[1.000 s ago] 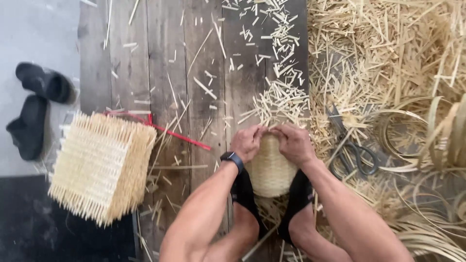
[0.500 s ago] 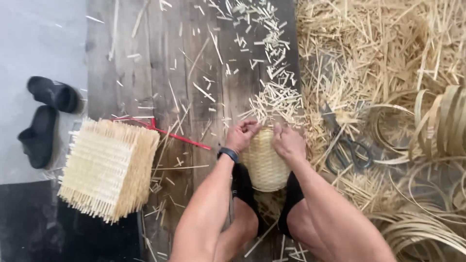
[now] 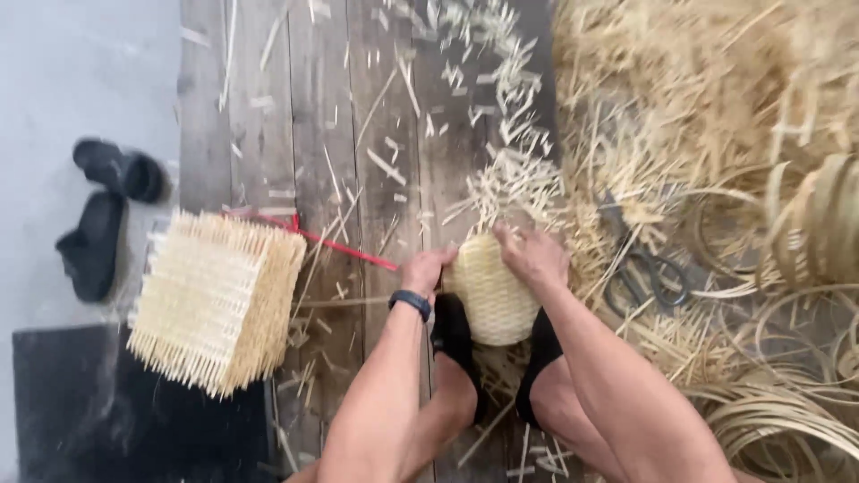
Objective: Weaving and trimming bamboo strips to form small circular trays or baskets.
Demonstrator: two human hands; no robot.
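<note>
Hands are meeting on a small woven basket [image 3: 490, 291], which is standing between the person's two feet on the dark plank floor [image 3: 358, 134]. Left hand [image 3: 428, 268] is pressing against the basket's upper left flank, fingers curled onto the weave, with a dark wristband [image 3: 410, 302] sitting just below on the forearm. Right hand [image 3: 534, 255] is lying over the upper right rim, fingers bent down and closed on the rim where the loose strand ends [image 3: 514, 183] are fanning out. Both hands are therefore gripping the basket rather than standing open; neither is holding a tool.

Basket's long axis is running away from the person, roughly up the frame, with the rounded closed end nearest the knees and the unfinished, bristling end farthest away. Work edge is lying directly under the right hand's fingertips, so that hand is the nearer one to it; the left is steadying from the side.

Scissors [image 3: 646, 268] are lying to the right, apart from the right hand, among straw offcuts [image 3: 716, 107]. Square woven panel [image 3: 215, 300], red stick [image 3: 344, 249] and black sandals [image 3: 103, 219] are lying well off to the left.
</note>
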